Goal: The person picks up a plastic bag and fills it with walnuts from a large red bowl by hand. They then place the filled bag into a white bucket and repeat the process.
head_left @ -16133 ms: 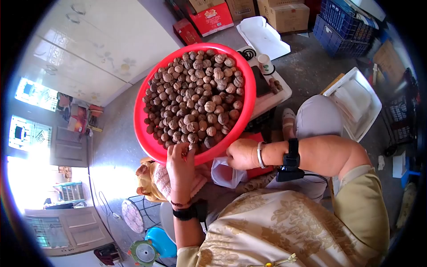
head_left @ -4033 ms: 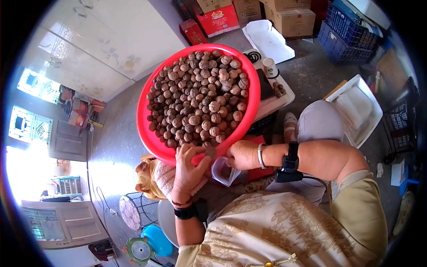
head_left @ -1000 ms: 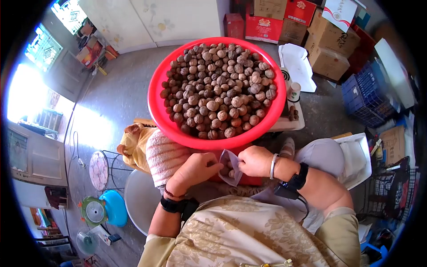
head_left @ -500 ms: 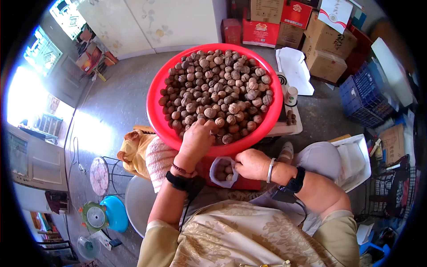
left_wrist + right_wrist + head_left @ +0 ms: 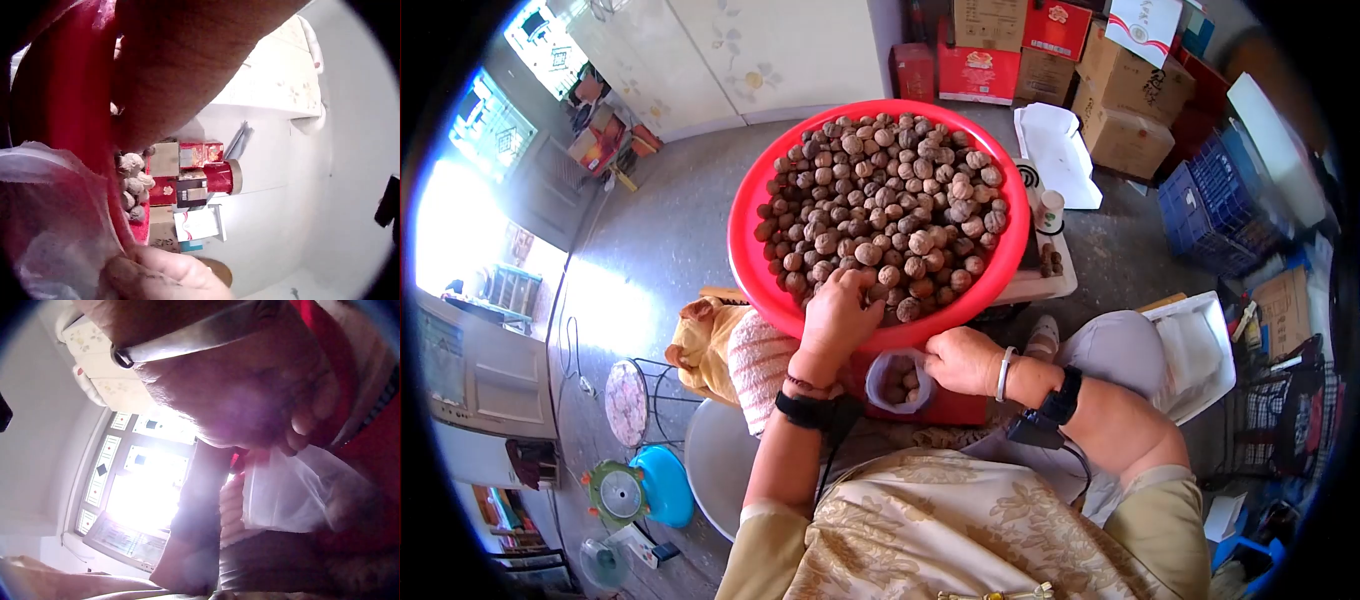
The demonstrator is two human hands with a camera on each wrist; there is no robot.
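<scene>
A big red basin (image 5: 745,225) full of walnuts (image 5: 880,200) stands in front of me. My left hand (image 5: 840,315) reaches over its near rim, fingers curled about a walnut (image 5: 878,292) at the heap's front edge. In the left wrist view that hand hides its own fingertips. My right hand (image 5: 965,362) pinches the edge of a thin, clear plastic bag (image 5: 878,393), just below the basin. The bag's mouth gapes upward, and several walnuts lie inside. The right wrist view shows the bag (image 5: 281,494) hanging from the right hand's fingertips.
Right of the basin, a white stand (image 5: 1040,285) carries a paper cup (image 5: 1050,212) and a few small brown pieces. A dog (image 5: 705,345) is at the left, beside a pink striped cloth (image 5: 760,365). Boxes (image 5: 1135,105) and blue crates (image 5: 1215,210) stand behind.
A second ago both hands were at the bag; my left hand has since moved up into the basin. The right hand has kept hold of the bag, whose mouth has widened.
</scene>
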